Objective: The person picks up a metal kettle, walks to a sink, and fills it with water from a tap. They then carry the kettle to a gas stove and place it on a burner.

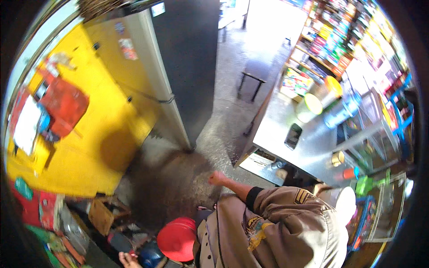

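My right hand (217,177) hangs over the grey floor in front of my body, fingers curled in, with nothing visible in it. Low at the left edge of my body, my left hand (128,259) shows only in part. Its fingers are apart, and no held thing can be seen. Between that hand and my brown shirt is a round red plastic thing (177,239), whose kind I cannot make out. A dark blue rounded object (151,254) lies right beside my left hand.
On the left stands a yellow table (100,147) bearing a red bag (67,105). A dark fridge (185,62) rises ahead. To the right, a metal counter (308,145) holds a phone (293,136), tall containers (309,108) and a glass case (368,134). Clutter including a wooden crate (101,216) fills the lower left.
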Available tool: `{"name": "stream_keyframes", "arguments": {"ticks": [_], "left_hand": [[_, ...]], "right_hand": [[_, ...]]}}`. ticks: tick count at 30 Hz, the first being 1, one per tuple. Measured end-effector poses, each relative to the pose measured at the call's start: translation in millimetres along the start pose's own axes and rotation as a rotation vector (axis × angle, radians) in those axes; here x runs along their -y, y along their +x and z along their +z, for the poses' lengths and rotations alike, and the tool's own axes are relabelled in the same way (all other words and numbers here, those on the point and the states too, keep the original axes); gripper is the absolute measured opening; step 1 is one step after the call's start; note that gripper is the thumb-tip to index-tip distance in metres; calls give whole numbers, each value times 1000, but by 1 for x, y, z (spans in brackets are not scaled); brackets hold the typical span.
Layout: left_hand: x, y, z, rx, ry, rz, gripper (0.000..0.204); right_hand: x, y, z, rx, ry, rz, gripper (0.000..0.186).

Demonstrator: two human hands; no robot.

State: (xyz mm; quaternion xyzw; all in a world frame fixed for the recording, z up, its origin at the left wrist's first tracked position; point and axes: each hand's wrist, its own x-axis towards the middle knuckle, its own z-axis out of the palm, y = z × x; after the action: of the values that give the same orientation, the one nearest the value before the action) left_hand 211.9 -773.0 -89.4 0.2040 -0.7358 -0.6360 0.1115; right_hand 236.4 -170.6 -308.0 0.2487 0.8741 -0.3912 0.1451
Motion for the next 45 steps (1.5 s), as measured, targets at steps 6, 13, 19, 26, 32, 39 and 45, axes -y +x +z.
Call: {"name": "stream_keyframes", "arguments": {"ticks": [6, 13, 19, 26, 32, 39, 45], "left_hand": [[190, 98, 140, 503, 825, 23, 16], [208, 126, 280, 1515, 790, 154, 25], [119, 199, 433, 1381, 910, -252, 21], [71, 175, 578, 1446, 1078, -100, 13], [64, 47, 653, 2095, 1045, 139, 20], [56, -91, 672, 2567, 1093, 664, 20], [68, -45, 698, 2553, 1346, 957, 16]], "right_hand": [[-59, -46, -1, 104, 103, 241, 40], [-61, -135, 24, -354, 652, 948, 47], [-42, -176, 160, -511, 827, 1053, 47], [7, -208, 270, -753, 1257, 1332, 36], [26, -196, 295, -1028, 1318, 1488, 34], [99, -150, 304, -1875, 1558, 1129, 15], [257, -42, 395, -1995, 1659, 1301, 21]]}}
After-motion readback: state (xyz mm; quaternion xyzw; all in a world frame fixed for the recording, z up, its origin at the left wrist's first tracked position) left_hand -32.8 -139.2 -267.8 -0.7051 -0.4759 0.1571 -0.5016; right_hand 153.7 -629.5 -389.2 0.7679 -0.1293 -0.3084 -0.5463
